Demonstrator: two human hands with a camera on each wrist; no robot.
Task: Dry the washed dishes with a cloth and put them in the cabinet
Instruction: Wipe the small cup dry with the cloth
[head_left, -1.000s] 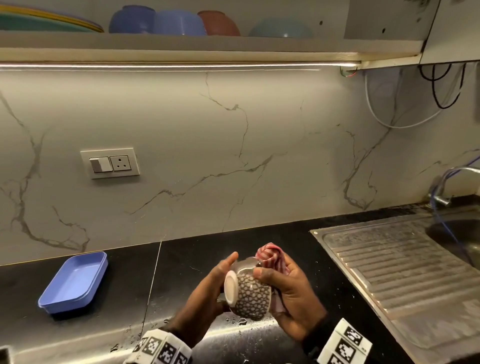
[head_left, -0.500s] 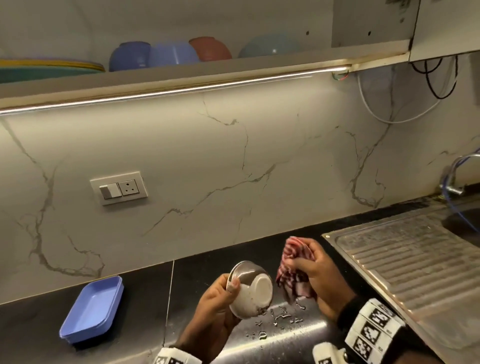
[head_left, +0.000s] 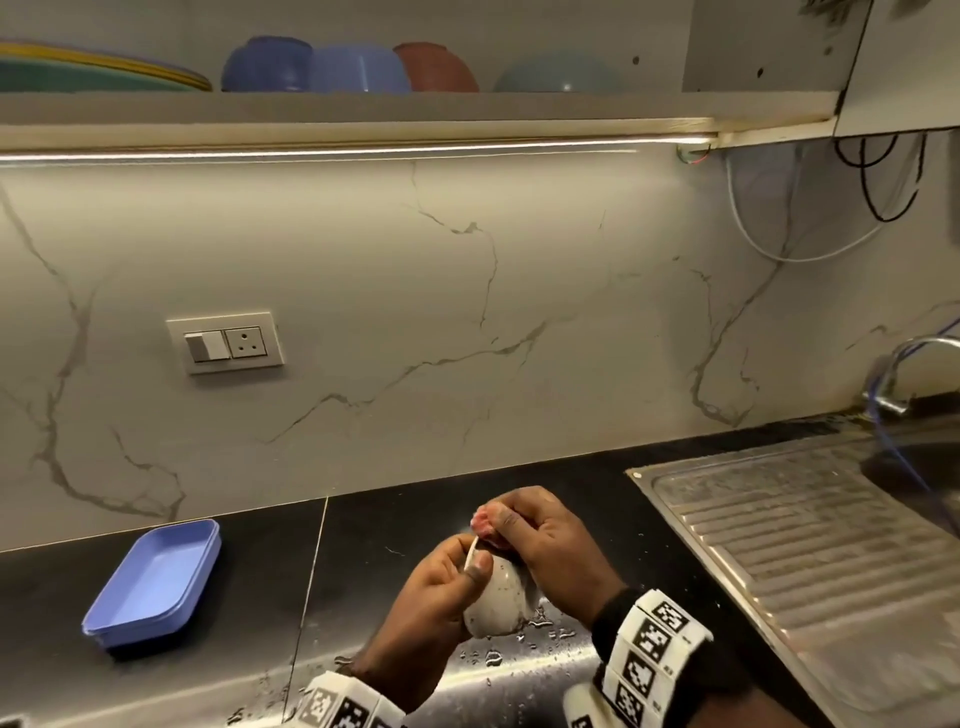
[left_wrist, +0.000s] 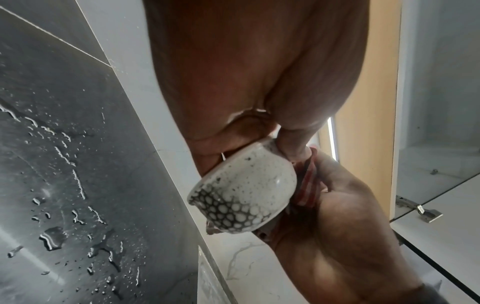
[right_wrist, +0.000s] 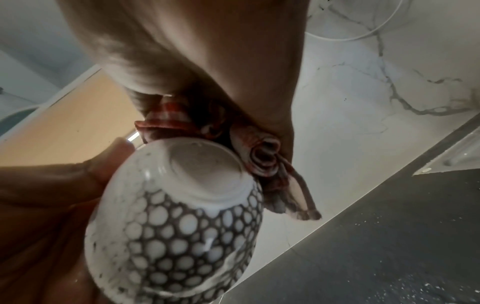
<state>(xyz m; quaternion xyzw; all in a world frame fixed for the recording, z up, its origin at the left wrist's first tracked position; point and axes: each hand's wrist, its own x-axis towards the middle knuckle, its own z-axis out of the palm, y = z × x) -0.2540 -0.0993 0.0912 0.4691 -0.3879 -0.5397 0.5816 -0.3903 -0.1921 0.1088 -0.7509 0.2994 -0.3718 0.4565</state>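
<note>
A person stands at a black worktop and dries a small cup, held in the air just above a patch of water drops. The left hand grips the cup by its rim, thumb outside and fingers curled behind. The cup is white with a dark net pattern, tipped so its foot points down and toward the person. The right hand clutches a bunched red-and-white cloth and presses it against the cup's mouth and far side; in the right wrist view a loose tail of cloth hangs beside the foot ring.

The step in hand looks like wiping the cup dry. The cup's inside is hidden, so how dry it is cannot be told.

Next, the cup probably needs turning in the left hand so the cloth reaches the rest, then lifting to the open cabinet shelf above, where bowls and plates already sit upside down. A blue tray lies well to the left on the worktop.
</note>
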